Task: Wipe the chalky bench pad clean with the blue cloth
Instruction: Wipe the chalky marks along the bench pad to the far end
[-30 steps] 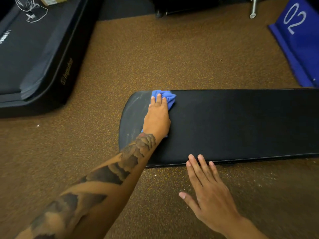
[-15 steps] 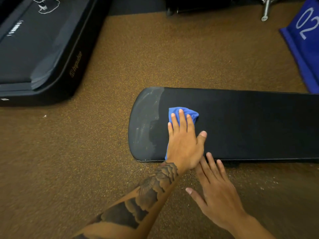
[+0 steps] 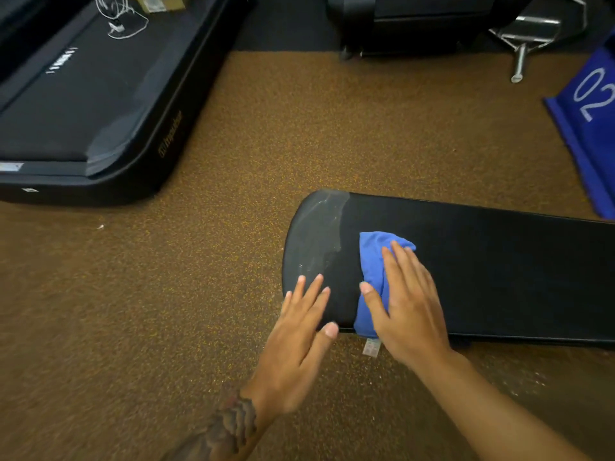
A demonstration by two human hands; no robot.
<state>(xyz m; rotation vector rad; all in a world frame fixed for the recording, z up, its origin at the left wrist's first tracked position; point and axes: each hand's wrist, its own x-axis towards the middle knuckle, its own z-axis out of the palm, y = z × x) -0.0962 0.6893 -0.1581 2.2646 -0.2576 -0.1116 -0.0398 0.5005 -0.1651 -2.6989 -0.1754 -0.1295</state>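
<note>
Item: blue cloth [image 3: 372, 261], bunched, lying on the black bench pad [image 3: 499, 277] near its rounded left end, its lower edge draped over the pad's near rim with a white care tag [image 3: 371, 347] hanging below. Right hand [image 3: 406, 304]: laid flat on top of the cloth, fingers extended and slightly spread, thumb [image 3: 371, 296] across the cloth's middle; the palm presses down rather than clasping, nothing pinched or enclosed. Left hand [image 3: 299, 344], tattooed forearm [image 3: 226, 430] behind it: open, fingers splayed, fingertips over the near left corner of the pad, just beside the cloth but not touching it; holds nothing, somewhat blurred, and contact with the pad cannot be told. Chalk: a pale grey smear [image 3: 322, 227] covers the rounded left end of the pad, left of the cloth; the surface right of the cloth appears uniformly black. Change against the earlier frames: half a second ago the left hand pressed the cloth and the right hand lay at the pad's near edge; now the cloth sits under the right hand and the left is off it. Surroundings: speckled brown floor [image 3: 299, 128]; a black treadmill deck [image 3: 83, 104] at upper left with a white cord [image 3: 123, 21] lying on it; a blue mat marked "02" [image 3: 592, 108] at upper right; chromed equipment legs [image 3: 525, 38] at the top. Containers: no item catalogued.
</note>
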